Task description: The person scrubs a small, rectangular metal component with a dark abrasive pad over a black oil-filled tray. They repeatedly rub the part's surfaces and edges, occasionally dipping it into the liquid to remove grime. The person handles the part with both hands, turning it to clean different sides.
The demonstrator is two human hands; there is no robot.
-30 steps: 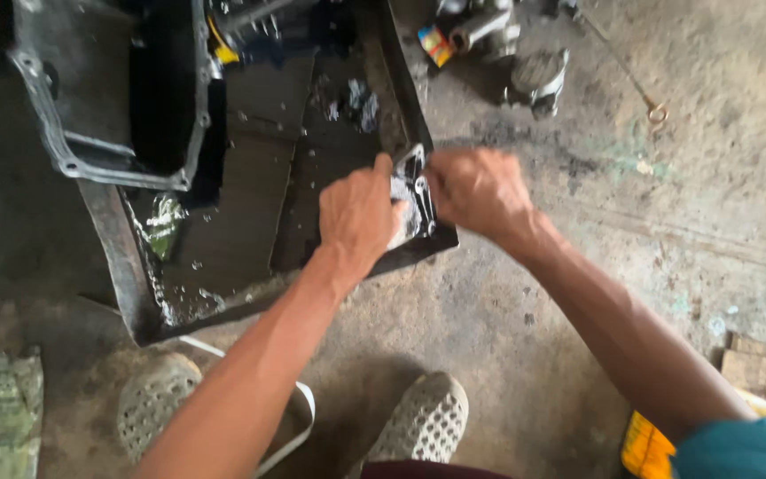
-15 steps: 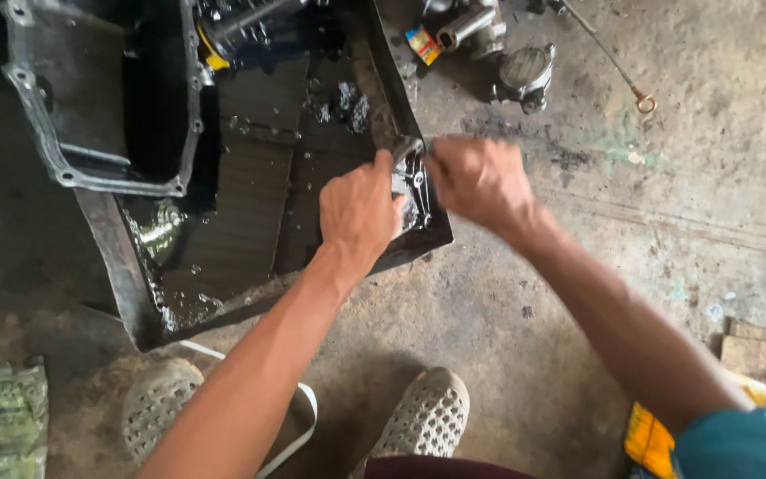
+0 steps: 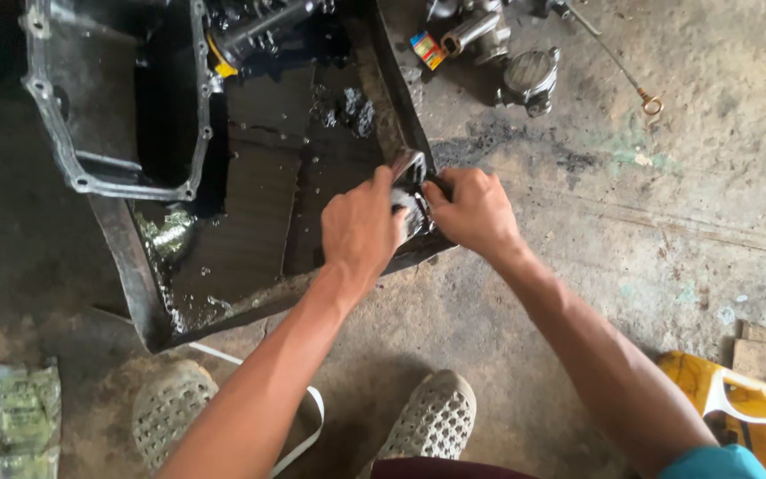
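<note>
Metal part (image 3: 410, 197): small, shiny, oily; held between my two hands over the near right corner of the tray (image 3: 139, 284). Its long axis appears to run from the corner rim away toward the tray's far end, top end showing above my knuckles, lower end hidden behind my fingers. I think it is a bracket or pump piece, but the view is too crowded to be sure.

Left hand (image 3: 361, 232): closed around the part from the left, thumb up along its side, fingers curled tight. It comes in over the tray's near edge.

Right hand (image 3: 473, 211): closed on the same part from the right, fingertips pressed to its upper end. This hand lies outside the tray, over the floor (image 3: 667, 222); both hands sit about equally close, the part directly between them.

Tray: dark, shallow, wet with black oil, tilted across my view.

Oil pan (image 3: 108, 106): grey cast metal, bolt holes round the rim, resting on the tray's far left, well apart from my hands.

Engine piece (image 3: 263, 31): black, at the tray's far end.

Round housing (image 3: 529, 75): on the floor beyond the tray, with a dipstick (image 3: 622, 71) just beside it.

Sandals (image 3: 432, 417): mine, just below the tray's near edge.

Yellow can (image 3: 738, 408): lower right, near my right elbow.
</note>
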